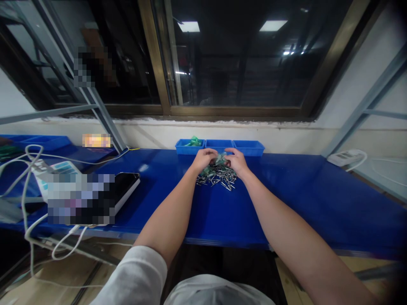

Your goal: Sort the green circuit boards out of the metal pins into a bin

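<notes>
In the head view, the work looks to be partway along, judging by how things lie. Green plastic (194, 141) sits in the left tray (182, 150), the one place in the row where such material plainly shows; the middle tray (218, 145) and the right tray (252, 149) stand beside it along the far side of the blue table (219, 216). A good deal seems left to handle: a loose pile of thin metal pieces (226, 177) lies on the table just on the near side of the trays, spread under and between the hands (how many pieces, I cannot tell).

The left hand (203, 161) comes in from the left over the pile, its fingers curled and the gap to the thumb narrow. The right hand (238, 162) faces it from the right, likewise curled, index finger bent towards the far side. Between them they hold a crumpled piece of clear plastic (221, 158), above the far part of the pile, each gripping one side at the fingertips. Whether it contains any metal is too small and blurred to tell.
</notes>
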The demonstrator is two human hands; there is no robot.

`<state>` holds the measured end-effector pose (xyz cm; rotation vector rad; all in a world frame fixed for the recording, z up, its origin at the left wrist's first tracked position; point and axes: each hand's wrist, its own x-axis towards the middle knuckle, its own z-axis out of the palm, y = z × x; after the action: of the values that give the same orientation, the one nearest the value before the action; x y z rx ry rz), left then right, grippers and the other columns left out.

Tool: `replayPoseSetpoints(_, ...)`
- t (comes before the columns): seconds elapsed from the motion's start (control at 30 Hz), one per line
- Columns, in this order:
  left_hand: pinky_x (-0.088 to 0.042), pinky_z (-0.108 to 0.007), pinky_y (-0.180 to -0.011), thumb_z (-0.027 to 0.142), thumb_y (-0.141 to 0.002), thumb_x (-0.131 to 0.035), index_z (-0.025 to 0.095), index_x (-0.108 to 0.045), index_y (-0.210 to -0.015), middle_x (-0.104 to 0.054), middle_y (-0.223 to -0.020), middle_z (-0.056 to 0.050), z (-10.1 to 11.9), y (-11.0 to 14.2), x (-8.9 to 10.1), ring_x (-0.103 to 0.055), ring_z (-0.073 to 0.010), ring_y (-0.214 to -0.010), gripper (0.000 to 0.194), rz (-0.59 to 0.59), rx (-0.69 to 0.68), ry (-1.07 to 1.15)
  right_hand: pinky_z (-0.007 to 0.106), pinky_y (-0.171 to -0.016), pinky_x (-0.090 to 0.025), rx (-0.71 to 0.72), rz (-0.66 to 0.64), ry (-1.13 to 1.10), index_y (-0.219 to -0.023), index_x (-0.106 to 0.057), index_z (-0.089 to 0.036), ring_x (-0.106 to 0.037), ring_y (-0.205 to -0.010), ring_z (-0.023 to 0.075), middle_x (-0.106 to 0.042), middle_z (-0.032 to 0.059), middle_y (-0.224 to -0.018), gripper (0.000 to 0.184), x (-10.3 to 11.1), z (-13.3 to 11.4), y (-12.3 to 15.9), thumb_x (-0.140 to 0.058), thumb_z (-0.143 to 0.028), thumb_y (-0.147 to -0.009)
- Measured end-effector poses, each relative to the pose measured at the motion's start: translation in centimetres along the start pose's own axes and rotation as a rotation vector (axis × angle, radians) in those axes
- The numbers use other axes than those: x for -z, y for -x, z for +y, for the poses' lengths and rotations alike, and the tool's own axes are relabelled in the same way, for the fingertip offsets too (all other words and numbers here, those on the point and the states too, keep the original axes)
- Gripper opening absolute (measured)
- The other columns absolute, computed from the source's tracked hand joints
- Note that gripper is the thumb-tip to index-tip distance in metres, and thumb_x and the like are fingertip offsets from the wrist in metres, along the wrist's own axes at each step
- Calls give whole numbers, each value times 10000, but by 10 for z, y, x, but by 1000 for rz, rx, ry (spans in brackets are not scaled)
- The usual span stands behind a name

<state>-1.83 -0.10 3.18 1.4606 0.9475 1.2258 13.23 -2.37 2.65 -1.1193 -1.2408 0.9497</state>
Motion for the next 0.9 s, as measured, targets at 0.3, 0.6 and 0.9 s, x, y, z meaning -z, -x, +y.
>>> replayPoseSetpoints(0.3,-389,-243,-479,187,-564,-695,135,-612,-748,-575,-567,-21,3,5,7,-522,-103,-482,209,-254,199,113,226,-432,-350,88,3,-13,-903,-595,-162,-465,-416,100,-544,-41,-501,331,1,10,-6,-598,-277,-592)
replayPoseSetpoints(0.6,-191,-207,-340,230,-572,-493,158,-494,-509,-427,-460,14,3,-2,15,-347,-70,-363,96,-32,201,213,217,-397,-307,107,52,-19,-893,-570,-185,-414,-367,92,-539,-36,-460,438,4,5,-3,-550,-571,-685)
replayPoseSetpoints(0.9,-373,-190,-460,288,-648,-514,148,-582,-992,-577,-651,7,6,-13,38,-553,-97,-544,378,488,-121,208,216,-460,-355,170,7,119,-867,-578,-189,-475,-428,106,-562,-25,-483,424,4,10,-4,-516,-584,-725)
